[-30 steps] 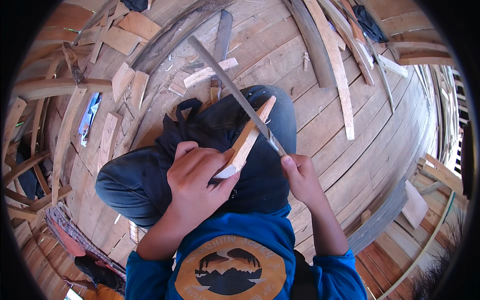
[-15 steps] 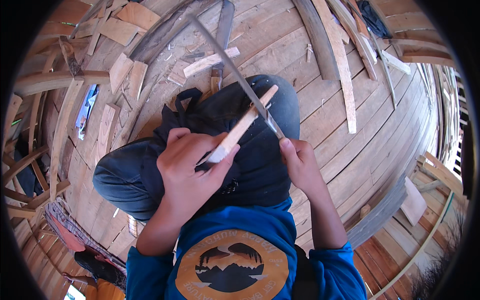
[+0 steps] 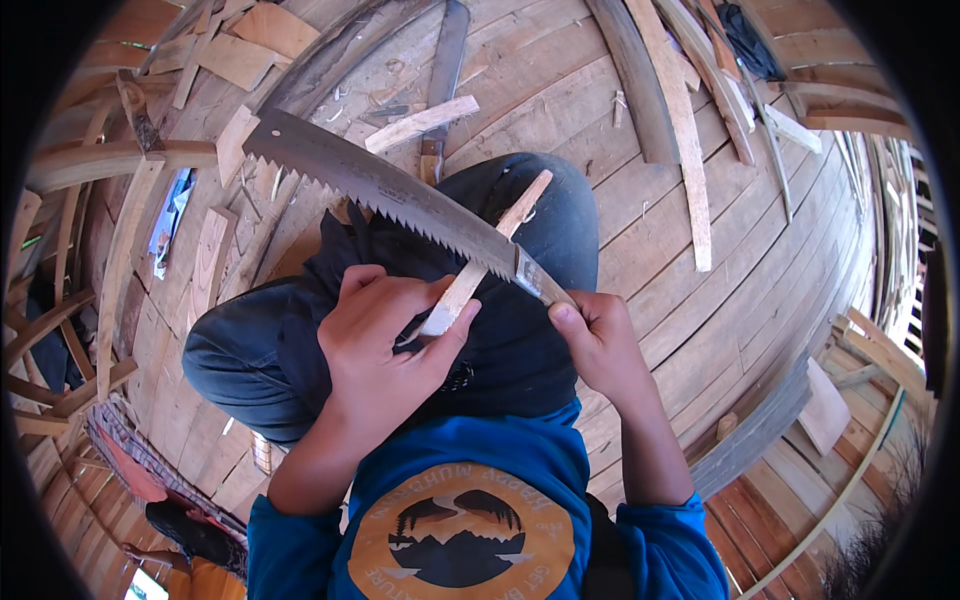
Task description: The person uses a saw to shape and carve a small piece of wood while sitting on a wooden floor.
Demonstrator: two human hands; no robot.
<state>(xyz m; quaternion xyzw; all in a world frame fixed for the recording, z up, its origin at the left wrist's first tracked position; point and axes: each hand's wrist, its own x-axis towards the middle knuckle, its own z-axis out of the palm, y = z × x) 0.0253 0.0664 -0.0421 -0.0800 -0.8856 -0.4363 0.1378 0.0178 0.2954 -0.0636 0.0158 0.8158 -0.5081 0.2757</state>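
Note:
My right hand [image 3: 592,335] is closed round the handle of a hand saw [image 3: 380,185]. The saw's broad toothed blade points away to the far left, its flat side turned up, and lies across a narrow wooden strip [image 3: 465,285]. My left hand [image 3: 385,330] pinches the near end of that strip between thumb and fingers. The strip slants away over my lap toward my right knee, and its middle is hidden under the blade. Both of my legs [image 3: 560,200] are folded, in dark trousers, beneath the strip.
On the plank floor [image 3: 650,290] ahead lie a second saw [image 3: 445,80], a short offcut [image 3: 422,124] and shavings. Long boards [image 3: 690,180] lie at the far right. Curved timbers [image 3: 125,270] stand at the left, near a person [image 3: 195,530] at the lower left.
The saw blade has rolled from edge-on to showing its broad side and swung further left over the strip. My left hand keeps hold of the strip nearly in place.

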